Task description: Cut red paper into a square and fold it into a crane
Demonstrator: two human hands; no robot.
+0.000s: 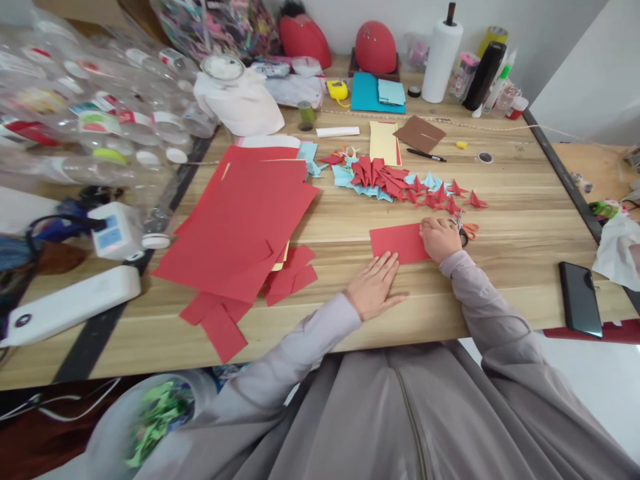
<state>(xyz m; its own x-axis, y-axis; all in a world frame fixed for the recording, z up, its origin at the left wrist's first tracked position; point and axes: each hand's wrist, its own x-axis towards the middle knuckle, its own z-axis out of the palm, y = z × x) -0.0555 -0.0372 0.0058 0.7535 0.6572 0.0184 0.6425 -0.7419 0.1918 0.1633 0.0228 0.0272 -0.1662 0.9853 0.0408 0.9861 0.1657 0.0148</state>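
Observation:
A red sheet of paper [400,243] lies flat on the wooden table in front of me. My left hand [373,288] rests palm down, fingers stretched, with its fingertips on the paper's lower left part. At the paper's right end, my right hand [440,239] has its fingers curled together on the edge; the thumb is partly hidden. Right beside that hand lie scissors with orange handles [469,231], partly covered by it. Beyond the paper, folded red paper cranes [440,193] and light blue ones [429,180] are gathered in a cluster.
A stack of large red sheets [245,213] lies to the left, with smaller red pieces [225,330] below it. Plastic bottles [110,127] crowd the far left. A phone [580,298] sits at the right edge. A black pen [426,155] and brown paper [420,135] lie farther back.

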